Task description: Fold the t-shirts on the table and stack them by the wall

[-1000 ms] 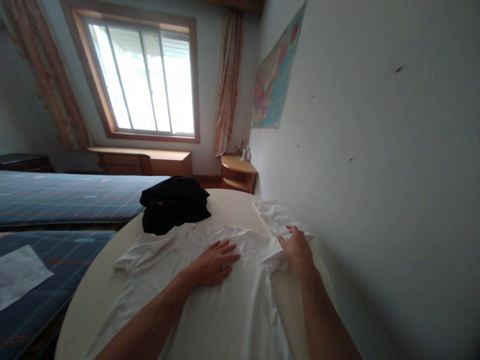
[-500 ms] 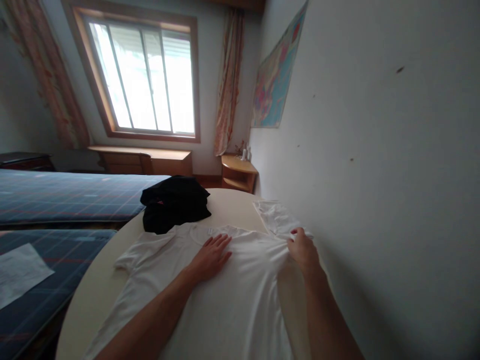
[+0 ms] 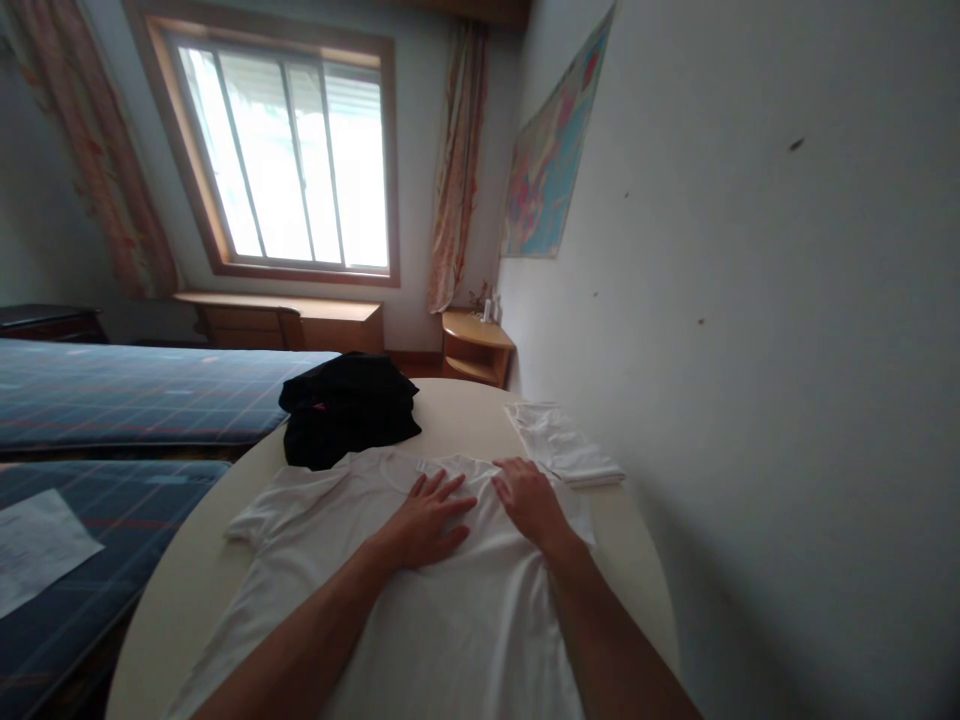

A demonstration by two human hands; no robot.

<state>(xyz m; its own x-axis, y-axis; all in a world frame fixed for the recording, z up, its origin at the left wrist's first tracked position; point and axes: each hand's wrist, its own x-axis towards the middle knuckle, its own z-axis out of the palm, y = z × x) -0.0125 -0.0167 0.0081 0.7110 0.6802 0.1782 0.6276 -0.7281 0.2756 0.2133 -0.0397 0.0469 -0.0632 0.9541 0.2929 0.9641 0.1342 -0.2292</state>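
A white T-shirt (image 3: 450, 620) lies spread over the round cream table (image 3: 172, 590), its neckline at the far side and its hem out of view below. My left hand (image 3: 431, 520) rests on the upper chest just below the collar, fingers spread. Close by on the right, my right hand (image 3: 527, 498) lies on the shoulder area with its fingers stretched out, holding nothing. The right sleeve is partly covered by my right hand and forearm. Beyond that shoulder sits a folded white cloth (image 3: 562, 440), apart from my fingers.
A black garment (image 3: 349, 410) lies bunched at the table's far left. Plaid mattresses (image 3: 150, 395) stand left of the table, one bearing a paper sheet (image 3: 41, 550). The wall (image 3: 787, 400) runs close along the right side. A corner shelf (image 3: 480, 340) stands behind.
My right hand has let go of the shirt's right sleeve and moved left onto the shoulder area. My left hand stays on the chest, its fingers a little wider apart.
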